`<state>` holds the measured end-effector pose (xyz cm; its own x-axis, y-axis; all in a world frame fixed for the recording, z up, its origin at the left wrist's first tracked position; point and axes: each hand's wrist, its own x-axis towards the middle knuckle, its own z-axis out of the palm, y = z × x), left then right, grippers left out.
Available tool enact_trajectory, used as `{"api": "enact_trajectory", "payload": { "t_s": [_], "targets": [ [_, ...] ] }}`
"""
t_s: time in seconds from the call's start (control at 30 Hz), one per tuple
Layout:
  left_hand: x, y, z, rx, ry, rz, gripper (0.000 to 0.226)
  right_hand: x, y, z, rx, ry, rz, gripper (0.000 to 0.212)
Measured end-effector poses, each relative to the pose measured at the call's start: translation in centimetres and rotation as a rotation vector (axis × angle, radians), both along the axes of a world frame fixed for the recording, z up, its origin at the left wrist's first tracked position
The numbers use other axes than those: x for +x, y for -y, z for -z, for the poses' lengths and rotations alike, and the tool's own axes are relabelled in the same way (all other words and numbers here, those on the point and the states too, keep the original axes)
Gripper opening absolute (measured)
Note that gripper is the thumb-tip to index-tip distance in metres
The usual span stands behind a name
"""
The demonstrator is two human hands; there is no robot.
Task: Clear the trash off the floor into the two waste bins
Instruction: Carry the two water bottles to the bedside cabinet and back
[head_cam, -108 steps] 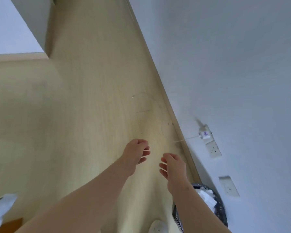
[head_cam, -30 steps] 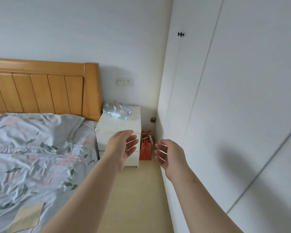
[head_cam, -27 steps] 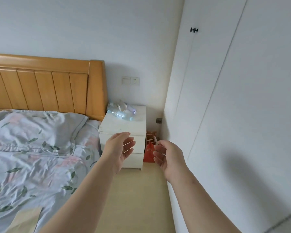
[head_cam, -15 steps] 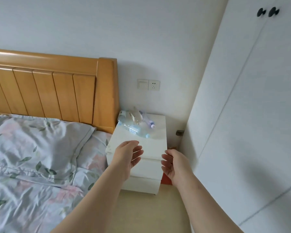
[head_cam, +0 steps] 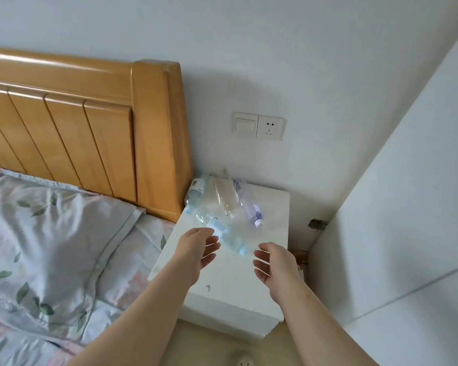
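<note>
Head view, catalogued: bed [head_cam: 50, 233] with wooden headboard [head_cam: 95, 122]; white bedside desk [head_cam: 230, 281]; cluster of empty plastic bottles [head_cam: 222, 207] lying at its back. Left hand [head_cam: 198, 249] and right hand [head_cam: 274, 262] hovered just short, released, holding nothing. Step judged: reaching; next, gathering the bottles. Bins were unseen.

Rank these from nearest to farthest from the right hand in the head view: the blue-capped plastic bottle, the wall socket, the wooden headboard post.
From the right hand:
1. Blue-capped plastic bottle, lying on the white nightstand just to the hand's left.
2. Wall socket, on the wall above the nightstand.
3. Wooden headboard post, farther left beside the bed.
</note>
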<state>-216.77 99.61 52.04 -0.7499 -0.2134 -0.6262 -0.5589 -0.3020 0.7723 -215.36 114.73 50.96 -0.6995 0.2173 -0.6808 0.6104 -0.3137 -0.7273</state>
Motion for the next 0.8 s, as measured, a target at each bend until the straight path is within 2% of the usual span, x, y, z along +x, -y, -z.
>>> {"api": "enact_trajectory", "payload": {
  "t_s": [0.3, 0.47, 0.57, 0.67, 0.73, 0.77, 0.8],
  "targets": [
    [-8.7, -0.1, 6.1, -0.06, 0.213, -0.04, 0.004, -10.0, -1.5, 6.6, 0.178, 0.149, -0.246, 0.008],
    [-13.0, 3.1, 10.4, -0.117, 0.348, -0.065, 0.011, -12.9, -0.5, 11.3, 0.254, 0.141, -0.486, 0.049],
    [-15.9, 4.9, 12.6, -0.158, 0.389, -0.089, 0.015, -14.0, 0.6, 14.2, 0.397, 0.192, -0.561, 0.067],
    [-18.4, 6.1, 14.6, -0.247, 0.455, -0.094, 0.018, -14.7, 2.1, 16.8, 0.472, 0.263, -0.56, 0.074],
    [-19.7, 6.4, 15.9, -0.291, 0.499, -0.07, 0.005, -15.1, 3.1, 18.3, 0.484, 0.296, -0.551, 0.072],
    [-20.5, 6.7, 16.6, -0.298, 0.507, -0.055, 0.013, -15.4, 3.6, 19.0, 0.483, 0.305, -0.537, 0.07],
    [-21.2, 6.8, 17.1, -0.291, 0.498, -0.037, 0.033, -15.6, 3.9, 19.5, 0.483, 0.306, -0.519, 0.067]
  ]
}}
